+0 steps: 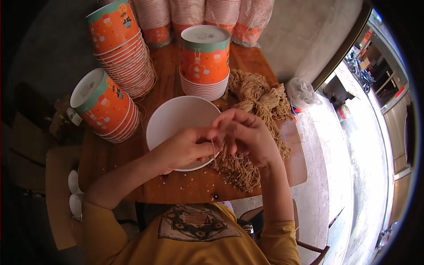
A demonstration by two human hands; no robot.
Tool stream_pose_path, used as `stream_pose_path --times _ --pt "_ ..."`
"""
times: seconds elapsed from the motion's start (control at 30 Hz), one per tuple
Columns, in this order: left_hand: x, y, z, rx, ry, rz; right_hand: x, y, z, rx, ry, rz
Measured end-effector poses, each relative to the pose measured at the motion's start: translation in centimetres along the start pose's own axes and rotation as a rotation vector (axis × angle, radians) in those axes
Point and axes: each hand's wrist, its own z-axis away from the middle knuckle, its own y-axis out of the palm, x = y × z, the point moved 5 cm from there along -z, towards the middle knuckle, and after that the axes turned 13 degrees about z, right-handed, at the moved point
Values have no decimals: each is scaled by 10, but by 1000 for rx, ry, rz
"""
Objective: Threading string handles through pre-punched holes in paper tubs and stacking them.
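My left hand point(189, 148) is closed in a pinch, and a thin pale string point(213, 149) hangs at its fingertips. My right hand point(247, 134) meets it there with curled fingers; whatever lies between them is too small to make out. Both hands are above the near right rim of a white round tub point(170, 115), which stands mouth up on the table. Beside it, partly behind my right hand and forearm, lies a heap of tan cord bundles point(256, 99), spreading toward the table's near edge.
On the wooden table point(145, 187) stand upturned stacks of orange and green paper tubs point(205, 62), with a leaning stack point(106, 106) at left. Bagged tub stacks point(221, 17) line the wall. Small white bits dot the near tabletop. A clear plastic bag point(304, 92) sits at right.
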Motion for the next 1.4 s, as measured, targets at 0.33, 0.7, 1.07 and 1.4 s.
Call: stream_pose_path --times 0.33,0.7,1.07,1.4 --pt "-5 -7 3 31 -89 32 -34 -7 22 -339 -80 93" --pt "-1 -5 -5 59 -160 123 -19 34 45 -575 -330 769" --pt "-3 -10 -2 70 -142 304 -52 17 42 -476 -141 122" --pt "-25 11 14 -83 340 -592 -22 23 37 -559 -212 828"
